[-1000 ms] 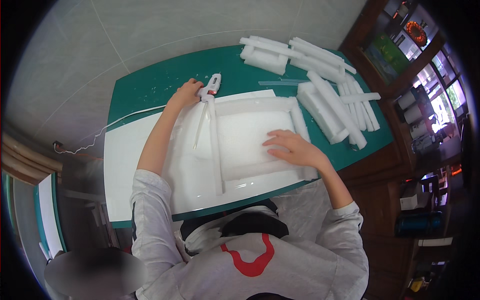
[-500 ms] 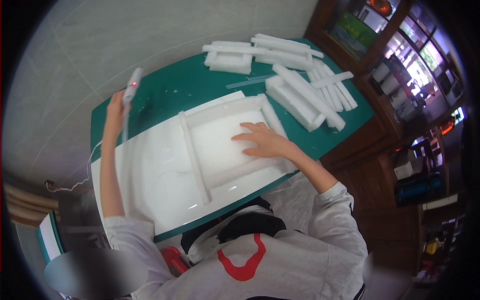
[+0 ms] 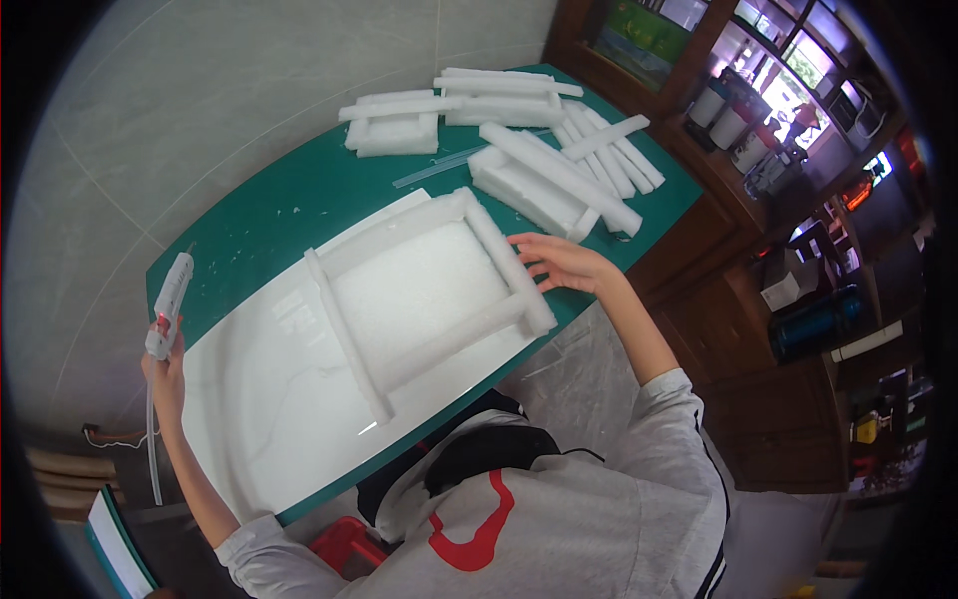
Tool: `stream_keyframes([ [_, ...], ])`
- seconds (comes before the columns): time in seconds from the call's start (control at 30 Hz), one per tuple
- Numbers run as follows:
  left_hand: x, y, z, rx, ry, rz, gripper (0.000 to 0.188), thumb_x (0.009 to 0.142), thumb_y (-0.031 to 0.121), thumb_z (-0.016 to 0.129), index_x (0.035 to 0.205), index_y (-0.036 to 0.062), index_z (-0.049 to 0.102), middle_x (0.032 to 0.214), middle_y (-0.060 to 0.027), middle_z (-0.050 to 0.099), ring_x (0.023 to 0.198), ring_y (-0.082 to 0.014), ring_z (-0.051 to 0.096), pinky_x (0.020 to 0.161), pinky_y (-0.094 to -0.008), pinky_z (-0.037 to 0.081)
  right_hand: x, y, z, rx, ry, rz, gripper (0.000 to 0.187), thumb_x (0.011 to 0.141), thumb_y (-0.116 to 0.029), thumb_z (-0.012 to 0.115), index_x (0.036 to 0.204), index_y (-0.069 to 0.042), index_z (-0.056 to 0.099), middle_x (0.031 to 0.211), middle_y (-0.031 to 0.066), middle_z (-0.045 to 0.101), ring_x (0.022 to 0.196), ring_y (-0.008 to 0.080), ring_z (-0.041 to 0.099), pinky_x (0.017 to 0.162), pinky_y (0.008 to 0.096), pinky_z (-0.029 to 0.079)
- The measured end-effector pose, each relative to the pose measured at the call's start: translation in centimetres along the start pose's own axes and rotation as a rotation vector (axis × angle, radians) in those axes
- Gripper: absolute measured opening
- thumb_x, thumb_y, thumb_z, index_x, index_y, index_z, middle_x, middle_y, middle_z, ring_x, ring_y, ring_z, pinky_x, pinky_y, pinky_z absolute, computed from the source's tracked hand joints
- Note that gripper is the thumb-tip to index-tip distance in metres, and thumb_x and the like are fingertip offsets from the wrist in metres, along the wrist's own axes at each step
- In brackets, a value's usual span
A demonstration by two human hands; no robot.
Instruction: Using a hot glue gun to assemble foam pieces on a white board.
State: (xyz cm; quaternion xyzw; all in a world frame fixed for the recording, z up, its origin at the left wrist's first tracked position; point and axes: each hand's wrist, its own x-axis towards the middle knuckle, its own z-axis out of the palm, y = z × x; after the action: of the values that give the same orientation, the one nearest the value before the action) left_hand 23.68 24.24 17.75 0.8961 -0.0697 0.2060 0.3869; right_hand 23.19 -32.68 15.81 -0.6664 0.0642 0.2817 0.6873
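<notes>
My left hand (image 3: 166,371) is closed around a white hot glue gun (image 3: 174,296) at the table's left end. The gun's nozzle points up and away, a red light glows on its body, and a long pale glue stick (image 3: 153,449) hangs below it. My right hand (image 3: 571,266) is open, its fingers spread and bent against the outer side of a white foam box (image 3: 504,250). That shallow, open box has a foam floor and raised foam strips around it. It rests on the right half of a glossy white board (image 3: 269,399).
Behind the box on the green table (image 3: 259,225) lie clear glue sticks (image 3: 429,170), small foam frames (image 3: 397,132) and several loose foam strips (image 3: 609,150). A white cord (image 3: 120,444) runs at the left wall. Wooden cabinets (image 3: 699,349) stand on the right.
My right hand has moved from over the box floor to its outer right side. My left hand has drawn the glue gun nearer and left. The whole view has shifted.
</notes>
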Motion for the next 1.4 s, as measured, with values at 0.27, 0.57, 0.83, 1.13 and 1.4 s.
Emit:
stream_keyframes([
  [0.27, -0.6, 0.6, 0.9, -0.005, -0.045, -0.062, 0.028, 0.084, 0.015, 0.049, 0.107, -0.0019, 0.05, 0.098, -0.0106, 0.058, 0.089, -0.0148, 0.051, 0.079, -0.0273, 0.037, 2.7, -2.4, 4.9, -0.022, -0.157, -0.061, 0.042, 0.086, -0.024, 0.048, 0.123, -0.007, 0.038, 0.1, 0.0055, 0.052, 0.081, 0.0106, 0.054, 0.072, 0.0277, 0.048],
  [0.57, -2.1, 0.0, 0.3, 0.083, 0.059, 0.036, 0.029, 0.085, 0.015, 0.05, 0.111, 0.0019, 0.049, 0.093, -0.0033, 0.053, 0.075, -0.0099, 0.044, 0.067, -0.0227, 0.037, 0.7, 2.3, -1.1, -0.413, 1.284, -0.767, 0.041, 0.074, -0.013, 0.059, 0.11, -0.002, 0.043, 0.099, 0.0086, 0.046, 0.08, 0.0163, 0.046, 0.072, 0.027, 0.041],
  [0.83, -2.7, -0.6, 0.7, 0.014, 0.022, -0.081, 0.028, 0.084, 0.013, 0.05, 0.109, 0.0003, 0.048, 0.095, -0.0069, 0.054, 0.081, -0.0129, 0.047, 0.072, -0.025, 0.038, 0.9, 6.0, -0.8, 0.395, 0.891, -0.494, 0.061, 0.077, -0.02, 0.054, 0.126, -0.001, 0.024, 0.127, 0.0121, 0.033, 0.111, 0.0195, 0.036, 0.087, 0.0329, 0.035],
  [1.13, -3.2, 1.5, 1.0, -0.028, 0.03, -0.073, 0.028, 0.084, 0.014, 0.049, 0.108, 0.0001, 0.05, 0.095, -0.009, 0.056, 0.084, -0.0147, 0.049, 0.077, -0.0271, 0.037, 3.6, 3.9, 3.6, 0.319, 0.728, -0.493, 0.065, 0.077, -0.015, 0.052, 0.131, 0.001, 0.021, 0.131, 0.0146, 0.029, 0.111, 0.0195, 0.038, 0.089, 0.0318, 0.035],
  [1.4, -3.6, 1.8, 1.0, -0.057, 0.023, -0.085, 0.027, 0.084, 0.013, 0.048, 0.107, 0.0004, 0.051, 0.093, -0.0081, 0.057, 0.082, -0.0134, 0.048, 0.075, -0.0267, 0.037, 1.2, 4.4, 5.2, -0.339, 0.915, -0.553, 0.033, 0.074, -0.013, 0.056, 0.106, -0.004, 0.054, 0.093, 0.0078, 0.058, 0.08, 0.0186, 0.054, 0.071, 0.0282, 0.042],
])
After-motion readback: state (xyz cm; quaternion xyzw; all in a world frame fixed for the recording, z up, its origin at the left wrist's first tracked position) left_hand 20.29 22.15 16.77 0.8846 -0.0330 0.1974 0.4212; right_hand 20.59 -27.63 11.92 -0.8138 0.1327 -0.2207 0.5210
